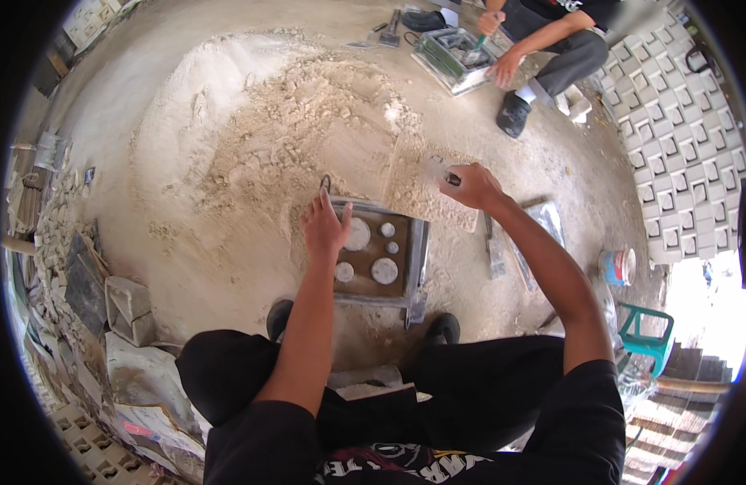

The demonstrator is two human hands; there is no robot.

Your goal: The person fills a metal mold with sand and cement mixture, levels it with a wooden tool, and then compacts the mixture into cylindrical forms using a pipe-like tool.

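In front of me on the ground lies a square metal mould (419, 259) with a brown bed and several pale round discs of different sizes inside. My left hand (324, 228) rests over its far left corner, fingers spread, close to a small metal loop (325, 183) on the frame. My right hand (476, 187) is closed around the dark handle of a trowel (434, 171), whose blade is smeared by motion. Beneath that hand lies a flat, sand-covered board (462, 212), next to the large heap of pale sandy powder (308, 121).
A co-worker's hands (508, 66) brush another mould (447, 69) at the far right. Stacked pale blocks (676, 137) line the right side, with a paint bucket (617, 267) and green stool (649, 335) nearer. Metal bars (495, 250) lie right of my mould; broken blocks (129, 309) stand left.
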